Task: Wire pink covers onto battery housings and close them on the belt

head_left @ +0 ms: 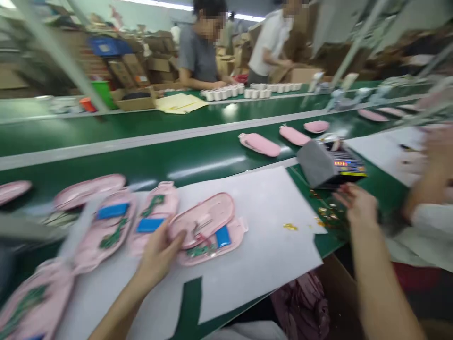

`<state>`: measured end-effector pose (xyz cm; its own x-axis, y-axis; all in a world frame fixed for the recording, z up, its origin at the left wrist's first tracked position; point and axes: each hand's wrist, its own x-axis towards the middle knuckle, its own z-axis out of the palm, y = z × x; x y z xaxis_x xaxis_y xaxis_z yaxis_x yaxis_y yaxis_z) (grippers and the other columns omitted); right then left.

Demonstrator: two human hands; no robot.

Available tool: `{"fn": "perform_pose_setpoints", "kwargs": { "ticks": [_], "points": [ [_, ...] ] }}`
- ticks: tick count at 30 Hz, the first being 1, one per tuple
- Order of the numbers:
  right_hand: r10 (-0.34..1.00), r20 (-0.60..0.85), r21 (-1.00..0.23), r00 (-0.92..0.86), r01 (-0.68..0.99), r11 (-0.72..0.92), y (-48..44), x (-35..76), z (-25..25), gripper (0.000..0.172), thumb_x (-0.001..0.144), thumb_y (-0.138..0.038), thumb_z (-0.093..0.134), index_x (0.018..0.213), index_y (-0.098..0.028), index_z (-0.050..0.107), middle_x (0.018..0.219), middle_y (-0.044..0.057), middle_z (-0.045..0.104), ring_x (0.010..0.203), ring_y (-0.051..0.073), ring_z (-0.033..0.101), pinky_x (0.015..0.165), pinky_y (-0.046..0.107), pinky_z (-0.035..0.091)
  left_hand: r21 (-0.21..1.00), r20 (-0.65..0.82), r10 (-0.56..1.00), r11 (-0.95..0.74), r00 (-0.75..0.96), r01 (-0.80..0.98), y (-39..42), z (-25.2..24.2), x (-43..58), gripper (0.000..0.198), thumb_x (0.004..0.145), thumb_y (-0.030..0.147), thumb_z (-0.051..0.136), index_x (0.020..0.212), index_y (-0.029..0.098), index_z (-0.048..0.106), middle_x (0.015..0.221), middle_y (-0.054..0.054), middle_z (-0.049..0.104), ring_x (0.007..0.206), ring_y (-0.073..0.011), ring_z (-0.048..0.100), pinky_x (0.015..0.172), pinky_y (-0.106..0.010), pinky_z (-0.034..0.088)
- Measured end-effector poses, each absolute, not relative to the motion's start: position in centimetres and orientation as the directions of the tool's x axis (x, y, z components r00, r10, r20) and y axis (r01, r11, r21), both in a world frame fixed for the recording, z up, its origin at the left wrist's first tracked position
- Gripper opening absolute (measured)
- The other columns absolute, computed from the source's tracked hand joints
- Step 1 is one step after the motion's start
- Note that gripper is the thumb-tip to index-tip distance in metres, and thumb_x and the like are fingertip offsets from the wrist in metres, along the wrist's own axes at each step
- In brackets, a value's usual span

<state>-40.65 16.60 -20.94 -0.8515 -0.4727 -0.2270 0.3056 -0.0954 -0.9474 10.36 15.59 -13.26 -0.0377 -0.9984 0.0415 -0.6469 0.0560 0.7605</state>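
My left hand [161, 248] grips a pink plastic shell half [219, 208] by its left end, thumb on its inner face. Wires run from it toward a second pink shell [235, 238] lying underneath, which has a blue battery [222, 236] and a green circuit board [198, 250] inside. At the right, my right hand [361, 205] is blurred, its fingers stretched out and apart beside small brass-coloured pieces [329, 212]. Anything small between those fingertips is too blurred to see. A dark box with a lit red display [339, 165] stands just beyond it.
More pink shells with batteries and boards [109, 226] lie left on white paper [262, 264]. Closed pink cases [262, 144] sit on the green belt [198, 151]. A neighbour's arm [432, 174] is at right. Two people stand across the line near white cylinders [222, 93].
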Motion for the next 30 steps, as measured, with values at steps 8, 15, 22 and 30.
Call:
{"fn": "perform_pose_setpoints", "kwargs": {
  "ticks": [8,15,22,30],
  "points": [
    [-0.812,0.557,-0.77,0.174,-0.257,-0.584,14.6,-18.7,-9.6,0.009,0.093,-0.03,0.054,0.094,-0.025,0.061,0.101,0.006,0.058,0.096,0.021,0.058,0.087,0.04,0.049,0.967,0.015,-0.982,0.061,-0.186,-0.246,16.5,-14.4,10.0,0.033,0.086,0.027,0.058,0.116,0.015,0.057,0.112,-0.007,0.065,0.102,-0.0209,0.06,0.091,-0.032,0.048],
    [-0.468,0.193,-0.283,0.862,-0.407,-0.868,10.5,-7.3,-8.9,0.012,0.093,-0.017,0.045,0.087,-0.017,0.056,0.12,0.006,0.051,0.101,0.018,0.052,0.079,0.032,0.044,0.99,0.085,-0.982,0.102,-0.172,-0.094,16.5,-14.8,10.0,0.03,0.082,0.018,0.055,0.111,0.012,0.058,0.106,-0.007,0.064,0.101,-0.0216,0.059,0.09,-0.031,0.046],
    [-0.492,0.212,-0.177,0.845,-0.461,-0.869,11.0,-8.1,-10.4,0.018,0.097,-0.022,0.041,0.088,-0.017,0.056,0.117,0.006,0.052,0.099,0.019,0.05,0.08,0.032,0.045,0.987,0.062,-0.985,0.085,-0.164,-0.134,16.9,-15.0,9.9,0.035,0.078,0.01,0.05,0.112,0.013,0.06,0.107,-0.006,0.064,0.099,-0.0205,0.059,0.086,-0.029,0.045],
    [-0.479,0.204,-0.206,0.854,-0.441,-0.874,11.4,-8.1,-10.3,0.016,0.094,-0.017,0.043,0.086,-0.018,0.056,0.118,0.007,0.052,0.104,0.02,0.049,0.082,0.033,0.045,0.983,0.094,-0.981,0.119,-0.171,-0.137,16.9,-15.5,9.8,0.035,0.079,0.011,0.05,0.111,0.014,0.062,0.106,-0.005,0.064,0.1,-0.0203,0.059,0.086,-0.029,0.045]
  ]
}}
